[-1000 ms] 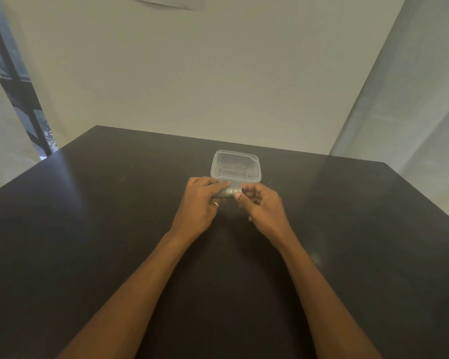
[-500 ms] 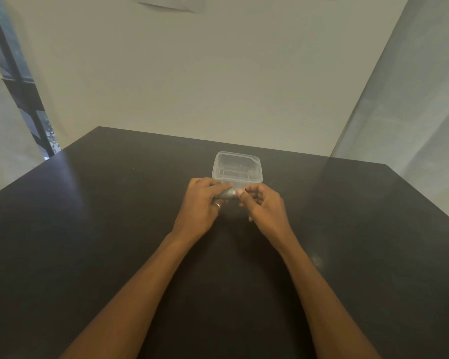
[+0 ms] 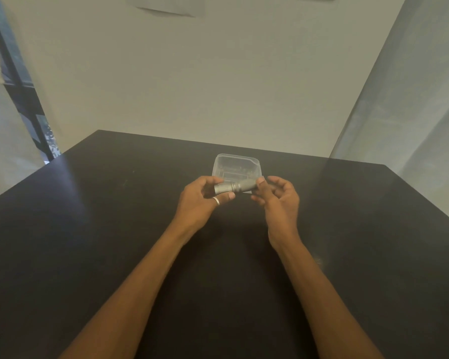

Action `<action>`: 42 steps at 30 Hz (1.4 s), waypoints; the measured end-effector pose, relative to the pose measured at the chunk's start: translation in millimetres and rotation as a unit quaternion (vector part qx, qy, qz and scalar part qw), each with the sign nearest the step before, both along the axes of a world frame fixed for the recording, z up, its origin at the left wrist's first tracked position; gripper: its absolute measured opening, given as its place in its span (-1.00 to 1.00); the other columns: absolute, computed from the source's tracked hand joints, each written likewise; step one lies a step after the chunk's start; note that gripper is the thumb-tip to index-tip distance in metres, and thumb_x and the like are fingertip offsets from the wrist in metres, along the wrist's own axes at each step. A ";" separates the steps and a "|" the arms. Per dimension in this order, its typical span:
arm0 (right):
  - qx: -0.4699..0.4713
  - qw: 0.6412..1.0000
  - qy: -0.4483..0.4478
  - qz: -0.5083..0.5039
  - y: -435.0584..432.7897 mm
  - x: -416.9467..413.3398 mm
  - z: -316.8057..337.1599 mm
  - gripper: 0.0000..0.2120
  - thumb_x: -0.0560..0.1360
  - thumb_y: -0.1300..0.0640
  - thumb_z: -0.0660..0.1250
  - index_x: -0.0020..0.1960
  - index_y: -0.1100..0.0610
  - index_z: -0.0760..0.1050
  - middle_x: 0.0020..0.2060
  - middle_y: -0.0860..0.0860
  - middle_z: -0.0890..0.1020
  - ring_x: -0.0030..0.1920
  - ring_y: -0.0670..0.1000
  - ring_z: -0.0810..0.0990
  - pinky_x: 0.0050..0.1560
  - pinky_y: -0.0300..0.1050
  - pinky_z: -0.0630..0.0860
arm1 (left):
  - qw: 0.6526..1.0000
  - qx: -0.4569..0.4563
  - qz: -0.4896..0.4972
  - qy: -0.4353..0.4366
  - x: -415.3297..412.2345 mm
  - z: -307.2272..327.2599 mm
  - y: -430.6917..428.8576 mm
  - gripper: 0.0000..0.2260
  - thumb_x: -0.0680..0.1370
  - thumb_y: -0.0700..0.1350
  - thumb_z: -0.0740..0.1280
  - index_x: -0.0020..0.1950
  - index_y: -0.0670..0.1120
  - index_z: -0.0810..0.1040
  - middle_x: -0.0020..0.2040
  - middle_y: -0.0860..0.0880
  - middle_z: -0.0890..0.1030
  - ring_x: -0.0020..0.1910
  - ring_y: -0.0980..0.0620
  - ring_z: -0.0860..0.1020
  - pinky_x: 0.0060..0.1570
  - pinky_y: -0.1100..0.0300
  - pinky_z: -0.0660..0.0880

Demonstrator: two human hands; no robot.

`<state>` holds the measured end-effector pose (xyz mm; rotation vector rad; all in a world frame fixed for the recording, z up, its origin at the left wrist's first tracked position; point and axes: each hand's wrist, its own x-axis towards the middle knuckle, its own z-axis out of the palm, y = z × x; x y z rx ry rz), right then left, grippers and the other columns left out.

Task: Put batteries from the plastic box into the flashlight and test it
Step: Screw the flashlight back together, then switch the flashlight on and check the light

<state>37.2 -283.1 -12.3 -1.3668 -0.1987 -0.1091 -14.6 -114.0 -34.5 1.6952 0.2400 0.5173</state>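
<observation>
Over a dark table [image 3: 88,229], just in front of a clear plastic box [image 3: 235,164], the left hand [image 3: 197,200] grips one end of a grey flashlight [image 3: 233,187] while the right hand [image 3: 278,200] pinches the other with curled fingertips, probably to unscrew it, so loading and testing seemingly remain.

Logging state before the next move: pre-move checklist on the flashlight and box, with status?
1. Left hand grips flashlight: ok.
2. Right hand pinches its other end: ok.
3. Flashlight opened for loading: not ok, looks in one piece.
4. The plastic box sits close behind the hands on the table: ok.
5. Box contents: cannot tell, blurred.
</observation>
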 end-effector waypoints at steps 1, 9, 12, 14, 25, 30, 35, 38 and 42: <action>-0.002 1.000 0.001 -0.013 1.3 -1.1 0.5 -0.73 0.57 0.09 0.44 0.20 0.17 0.50 -0.03 0.05 0.71 -0.05 -0.01 0.75 -0.09 -0.19 0.68 | 1.000 -0.021 0.000 -0.004 0.4 0.2 -1.9 -0.63 0.39 -0.10 0.64 0.14 0.06 0.63 0.11 0.02 0.72 0.13 0.05 0.68 0.26 -0.05 0.59; -0.028 1.000 0.000 -0.006 10.8 -12.4 0.3 -0.58 0.52 0.03 0.50 0.24 0.17 0.42 0.02 0.04 0.68 -0.09 -0.05 0.76 -0.10 -0.15 0.69 | 0.999 -0.039 0.005 -0.016 1.4 -2.3 -4.3 -0.61 0.36 -0.05 0.66 0.13 0.05 0.65 0.12 0.02 0.72 0.13 0.03 0.69 0.21 -0.06 0.62; -0.012 1.000 0.011 0.000 12.4 -17.2 2.1 -0.56 0.50 0.09 0.52 0.24 0.17 0.39 0.01 0.00 0.65 -0.12 -0.15 0.74 -0.17 -0.26 0.65 | 1.000 -0.021 -0.003 -0.018 1.5 -4.5 -4.3 -0.60 0.34 -0.01 0.66 0.11 0.08 0.65 0.12 0.04 0.72 0.14 0.03 0.69 0.20 -0.07 0.63; 0.013 1.000 0.023 0.011 12.3 -16.6 2.3 -0.58 0.50 0.12 0.52 0.22 0.15 0.38 0.05 0.05 0.65 -0.08 -0.07 0.76 -0.17 -0.23 0.66 | 1.000 -0.016 -0.009 -0.020 1.2 -5.6 -4.9 -0.61 0.33 0.00 0.66 0.10 0.09 0.65 0.11 0.05 0.73 0.13 0.04 0.69 0.20 -0.07 0.63; 0.105 0.993 0.059 0.008 3.2 -8.4 10.7 -0.70 0.53 0.23 0.48 0.11 0.16 0.37 0.04 0.13 0.64 -0.05 0.10 0.76 -0.08 -0.04 0.70 | 0.888 -0.440 -0.114 -0.062 -18.2 22.4 1.9 -0.10 0.48 0.57 0.01 0.61 -0.02 0.31 0.56 -0.04 0.42 0.59 -0.01 0.26 0.61 -0.10 0.08; 0.111 0.992 0.065 0.006 0.4 -5.7 10.7 -0.72 0.53 0.25 0.48 0.06 0.15 0.38 0.03 0.17 0.65 -0.06 0.12 0.76 -0.08 0.00 0.70 | 0.871 -0.469 -0.133 -0.066 -19.2 24.2 6.2 -0.07 0.45 0.60 -0.04 0.65 0.05 0.21 0.63 -0.02 0.28 0.66 -0.01 0.05 0.62 -0.13 -0.08; 0.104 0.993 0.053 0.011 1.2 -7.4 13.3 -0.71 0.53 0.24 0.48 0.09 0.15 0.39 0.01 0.11 0.66 -0.08 0.09 0.77 -0.10 -0.04 0.70 | 0.870 -0.474 -0.128 -0.053 -19.0 28.1 5.3 -0.09 0.45 0.59 0.00 0.62 0.05 0.27 0.62 -0.01 0.31 0.66 0.00 0.05 0.62 -0.11 -0.08; 0.105 0.994 0.041 0.011 1.3 -7.9 13.6 -0.70 0.53 0.24 0.48 0.12 0.15 0.38 -0.01 0.09 0.65 -0.09 0.07 0.76 -0.11 -0.04 0.70 | 0.857 -0.499 -0.114 -0.052 -17.7 29.6 8.7 -0.14 0.45 0.58 0.09 0.57 0.05 0.38 0.57 -0.01 0.39 0.66 0.03 0.09 0.62 -0.10 -0.03; 0.092 0.995 0.032 0.009 -0.2 -8.4 13.5 -0.68 0.53 0.23 0.48 0.15 0.16 0.38 0.03 0.10 0.65 -0.04 0.09 0.76 -0.11 -0.07 0.69 | 0.860 -0.497 -0.101 -0.059 -20.4 32.0 9.3 -0.14 0.44 0.58 0.10 0.55 0.05 0.41 0.55 -0.02 0.42 0.65 0.03 0.12 0.62 -0.11 -0.03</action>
